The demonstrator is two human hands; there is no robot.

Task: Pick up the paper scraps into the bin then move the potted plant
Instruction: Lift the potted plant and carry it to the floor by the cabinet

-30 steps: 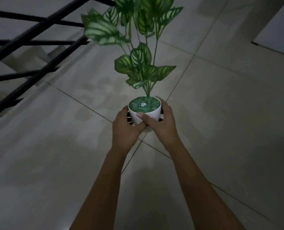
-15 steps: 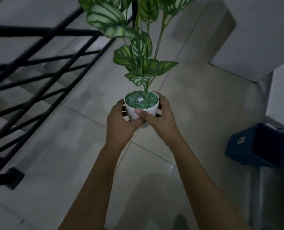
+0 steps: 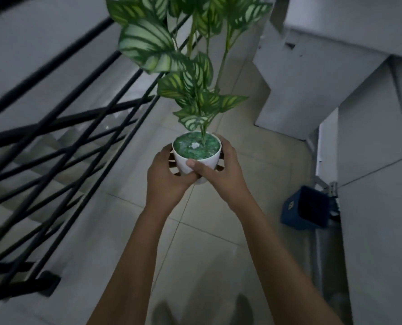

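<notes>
The potted plant [image 3: 196,151] has a small white pot with green filling and tall striped green leaves, and it is held up in the air over the tiled floor. My left hand [image 3: 166,178] wraps the pot's left side. My right hand [image 3: 221,174] grips its right side, thumb across the front. A dark blue bin [image 3: 305,211] stands on the floor at the right, against the wall. No paper scraps are visible.
A black metal stair railing [image 3: 61,127] runs along the left, with steps going down behind it. White walls and a corner [image 3: 312,85] rise at the right. Pale floor tiles [image 3: 254,165] lie ahead between railing and wall.
The view has swung right while both hands keep the plant. More of the railing shows at the left, and the blue bin and the white wall have come into view at the right.
</notes>
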